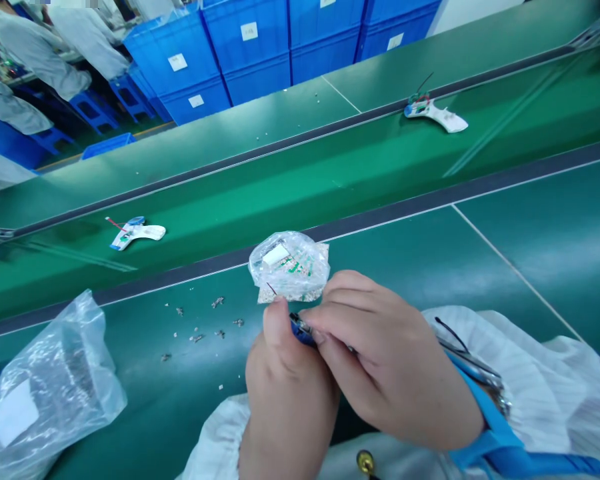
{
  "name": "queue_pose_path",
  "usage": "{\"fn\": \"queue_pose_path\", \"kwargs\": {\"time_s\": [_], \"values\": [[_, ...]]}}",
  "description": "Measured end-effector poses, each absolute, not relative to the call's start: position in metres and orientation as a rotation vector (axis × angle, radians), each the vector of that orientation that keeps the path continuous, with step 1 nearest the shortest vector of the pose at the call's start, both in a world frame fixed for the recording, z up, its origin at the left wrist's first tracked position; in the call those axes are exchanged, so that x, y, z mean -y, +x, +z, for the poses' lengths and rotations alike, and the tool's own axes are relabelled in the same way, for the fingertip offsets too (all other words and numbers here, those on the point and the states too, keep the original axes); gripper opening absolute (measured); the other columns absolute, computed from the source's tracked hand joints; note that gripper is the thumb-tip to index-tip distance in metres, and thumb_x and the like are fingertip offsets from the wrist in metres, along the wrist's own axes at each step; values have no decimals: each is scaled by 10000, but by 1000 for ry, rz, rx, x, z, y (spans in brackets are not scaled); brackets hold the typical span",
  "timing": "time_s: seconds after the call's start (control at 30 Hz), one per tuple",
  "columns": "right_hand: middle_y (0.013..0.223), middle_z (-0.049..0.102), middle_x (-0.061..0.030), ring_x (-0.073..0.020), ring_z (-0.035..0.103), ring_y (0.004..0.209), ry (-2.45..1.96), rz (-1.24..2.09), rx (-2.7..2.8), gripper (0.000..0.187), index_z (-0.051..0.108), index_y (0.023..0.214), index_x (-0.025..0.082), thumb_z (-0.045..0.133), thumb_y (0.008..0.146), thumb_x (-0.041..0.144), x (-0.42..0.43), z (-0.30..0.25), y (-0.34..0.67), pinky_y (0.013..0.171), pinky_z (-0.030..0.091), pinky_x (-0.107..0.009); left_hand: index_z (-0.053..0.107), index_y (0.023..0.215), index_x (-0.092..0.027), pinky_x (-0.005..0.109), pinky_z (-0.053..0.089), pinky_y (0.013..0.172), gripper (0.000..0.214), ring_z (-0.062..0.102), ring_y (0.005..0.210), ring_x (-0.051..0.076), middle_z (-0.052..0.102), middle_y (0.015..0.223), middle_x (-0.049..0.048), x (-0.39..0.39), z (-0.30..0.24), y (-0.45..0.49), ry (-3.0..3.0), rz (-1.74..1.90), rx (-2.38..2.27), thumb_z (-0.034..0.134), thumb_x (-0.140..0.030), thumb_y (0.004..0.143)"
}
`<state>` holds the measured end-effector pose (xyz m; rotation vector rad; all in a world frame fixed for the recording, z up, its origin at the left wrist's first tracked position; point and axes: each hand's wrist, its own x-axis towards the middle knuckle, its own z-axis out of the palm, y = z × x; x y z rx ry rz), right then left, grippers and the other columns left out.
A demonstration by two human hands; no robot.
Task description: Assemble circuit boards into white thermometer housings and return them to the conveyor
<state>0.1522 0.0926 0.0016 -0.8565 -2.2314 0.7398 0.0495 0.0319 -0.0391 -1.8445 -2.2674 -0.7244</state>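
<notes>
Close in front of me, my left hand is closed around a small blue and dark part, mostly hidden by the fingers. The thumb and forefinger of my right hand pinch at the open end of that same part. A thin dark wire sticks up by the left thumb. Just beyond the hands lies a clear plastic bag with green and pale pieces in it. Several small metal parts are scattered on the green bench to the left of my hands.
A larger clear bag with a white label lies at the left. Across the bench runs a green conveyor belt, carrying two white and blue housings with wires. Stacked blue crates stand behind. People in white coats sit at the upper left.
</notes>
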Motion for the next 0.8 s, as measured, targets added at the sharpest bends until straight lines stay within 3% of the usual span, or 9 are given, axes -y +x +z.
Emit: {"fn": "queue_pose_path", "kwargs": {"time_s": [0.13, 0.23, 0.33, 0.47, 0.6, 0.7, 0.8], "values": [[672, 605, -55, -166, 513, 706, -823, 796, 2274, 235, 640, 703, 136, 432, 797, 79, -102, 4, 148, 681, 417, -301, 134, 1323, -138, 336, 418, 443, 580, 626, 507, 277, 629, 685, 69, -37, -33, 39, -2044, -785, 2402, 433, -223, 833], [697, 656, -22, -154, 577, 709, -760, 865, 2356, 212, 677, 715, 179, 501, 779, 80, -135, -2, 150, 660, 439, -269, 108, 1346, -170, 366, 487, 531, 597, 677, 760, 304, 627, 1033, 197, -41, -23, 25, -2293, -810, 2524, 424, -222, 842], [715, 686, -27, -146, 599, 643, -1067, 657, 2098, 135, 696, 725, 188, 577, 757, 131, -194, -16, 169, 599, 432, -252, 42, 1392, -248, 405, 509, 646, 683, 626, 950, 313, 501, 1255, 198, -37, -14, 13, -2302, -839, 2610, 458, -303, 853], [660, 658, -73, -104, 522, 545, -1444, 251, 1640, 194, 656, 687, 142, 494, 766, 68, -282, -34, 195, 515, 349, -247, 165, 1396, -325, 409, 503, 667, 605, 611, 888, 273, 546, 1192, 109, -32, 0, -1, -2282, -859, 2723, 453, -361, 866], [633, 654, -73, -68, 499, 519, -1376, 282, 1856, 173, 629, 597, 113, 545, 737, 57, -312, -49, 161, 500, 313, -248, 403, 1327, -245, 475, 486, 695, 492, 591, 855, 318, 612, 1077, 116, -28, 10, -13, -2387, -731, 2705, 452, -360, 850], [806, 689, -90, -115, 598, 670, -1192, 419, 2241, 116, 671, 777, 97, 598, 792, 186, -297, -63, 79, 617, 431, -242, 483, 1281, -238, 481, 485, 694, 464, 598, 838, 340, 651, 1017, 118, -24, 13, -21, -2455, -737, 2632, 473, -355, 832], [1045, 626, -60, -154, 608, 893, -960, 533, 2624, 225, 601, 1045, 145, 559, 880, 292, -275, -73, -22, 787, 517, -350, 510, 1261, -259, 478, 488, 708, 457, 606, 853, 342, 663, 1032, 114, -17, 18, -29, -2492, -786, 2623, 499, -354, 814]]}}
